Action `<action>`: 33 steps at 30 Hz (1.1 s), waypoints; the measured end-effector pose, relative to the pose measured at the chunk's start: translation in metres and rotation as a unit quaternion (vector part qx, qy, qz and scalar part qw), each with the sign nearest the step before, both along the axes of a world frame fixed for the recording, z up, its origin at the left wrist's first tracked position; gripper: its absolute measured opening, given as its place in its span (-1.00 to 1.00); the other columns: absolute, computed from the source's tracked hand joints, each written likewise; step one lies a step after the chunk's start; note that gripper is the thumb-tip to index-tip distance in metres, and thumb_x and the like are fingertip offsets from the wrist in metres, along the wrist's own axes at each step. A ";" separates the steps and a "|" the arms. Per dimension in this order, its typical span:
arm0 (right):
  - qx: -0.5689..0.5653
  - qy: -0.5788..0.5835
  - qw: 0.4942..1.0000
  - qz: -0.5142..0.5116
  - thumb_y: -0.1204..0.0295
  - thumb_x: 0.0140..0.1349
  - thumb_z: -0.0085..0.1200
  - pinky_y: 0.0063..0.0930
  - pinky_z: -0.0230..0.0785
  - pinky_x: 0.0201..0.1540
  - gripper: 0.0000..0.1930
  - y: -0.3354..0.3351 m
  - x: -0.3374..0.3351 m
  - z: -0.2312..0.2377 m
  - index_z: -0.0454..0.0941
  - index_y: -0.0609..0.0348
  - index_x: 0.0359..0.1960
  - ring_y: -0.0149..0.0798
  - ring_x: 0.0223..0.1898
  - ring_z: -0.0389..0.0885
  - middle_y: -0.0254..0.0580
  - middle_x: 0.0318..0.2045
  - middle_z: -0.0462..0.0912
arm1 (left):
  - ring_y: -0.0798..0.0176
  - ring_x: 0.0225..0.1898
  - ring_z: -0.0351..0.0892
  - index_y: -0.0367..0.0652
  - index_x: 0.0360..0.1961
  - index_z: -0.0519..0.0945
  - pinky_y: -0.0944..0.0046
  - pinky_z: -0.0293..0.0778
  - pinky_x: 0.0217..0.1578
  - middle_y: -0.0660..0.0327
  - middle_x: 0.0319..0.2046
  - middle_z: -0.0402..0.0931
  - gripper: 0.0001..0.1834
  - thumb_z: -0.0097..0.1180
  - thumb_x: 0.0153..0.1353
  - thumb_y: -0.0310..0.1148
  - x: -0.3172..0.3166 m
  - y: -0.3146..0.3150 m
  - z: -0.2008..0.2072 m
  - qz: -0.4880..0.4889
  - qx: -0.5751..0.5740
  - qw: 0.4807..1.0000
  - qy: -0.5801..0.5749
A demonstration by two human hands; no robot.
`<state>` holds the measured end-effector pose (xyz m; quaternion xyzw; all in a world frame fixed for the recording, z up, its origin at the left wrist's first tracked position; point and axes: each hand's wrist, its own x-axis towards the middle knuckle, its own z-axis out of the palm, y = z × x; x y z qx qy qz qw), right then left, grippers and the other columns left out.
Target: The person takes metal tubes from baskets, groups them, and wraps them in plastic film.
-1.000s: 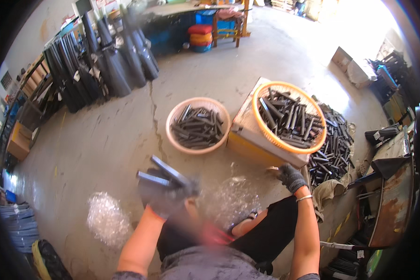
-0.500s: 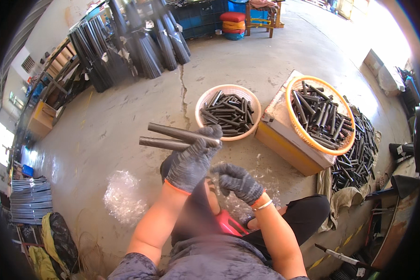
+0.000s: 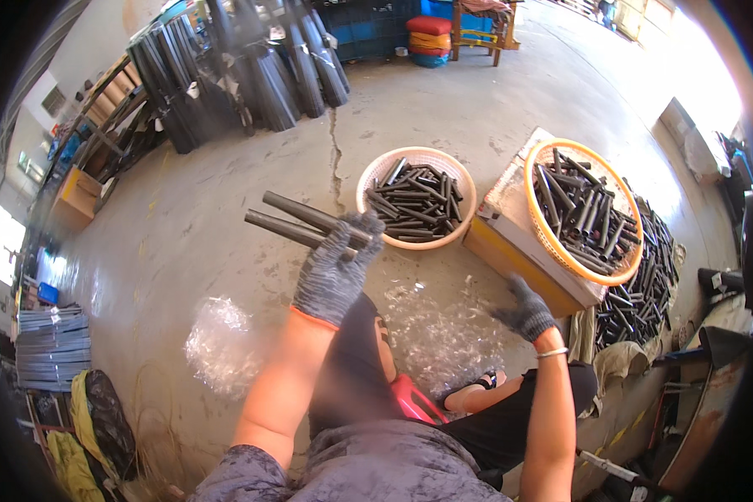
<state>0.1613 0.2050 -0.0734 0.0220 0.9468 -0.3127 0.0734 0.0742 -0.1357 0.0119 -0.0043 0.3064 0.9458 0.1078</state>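
Two dark tubes (image 3: 289, 230) lie side by side in my gloved left hand (image 3: 333, 269), whose fingers are wrapped round their right ends. Their free ends point up and to the left. My right hand (image 3: 525, 313), in a matching grey glove, is held out over the floor beside the cardboard box (image 3: 519, 266) with its fingers apart and nothing visible in them. Beyond my left hand stands a pale pink basket (image 3: 363, 191) full of short dark tubes. An orange basket (image 3: 639, 251), also filled with tubes, rests tilted on the box.
Clear plastic scraps (image 3: 443, 330) are strewn between my legs, with another clump (image 3: 217, 345) to the left. A heap of loose tubes (image 3: 640, 311) lies behind the box on the right. Bundles of long dark rods (image 3: 268, 84) stand at the far left. Part of a red stool (image 3: 410, 400) shows beneath me.
My right hand has moved away from beside the left hand, to the right toward the box, and its fingers have spread. My left hand still grips the two tubes, slightly shifted.
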 end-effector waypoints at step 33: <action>-0.468 0.074 0.880 -0.022 0.36 0.16 0.16 -0.33 0.40 -0.16 -0.61 -0.155 -0.009 0.075 0.42 0.22 0.00 -0.20 -0.30 0.54 -0.06 -0.33 0.59 | 0.21 -0.18 0.53 -0.32 -0.02 0.47 0.23 0.49 -0.09 0.10 -0.19 0.53 -0.64 0.09 0.23 -0.30 0.046 0.053 -0.003 -0.042 -0.118 0.991 -0.042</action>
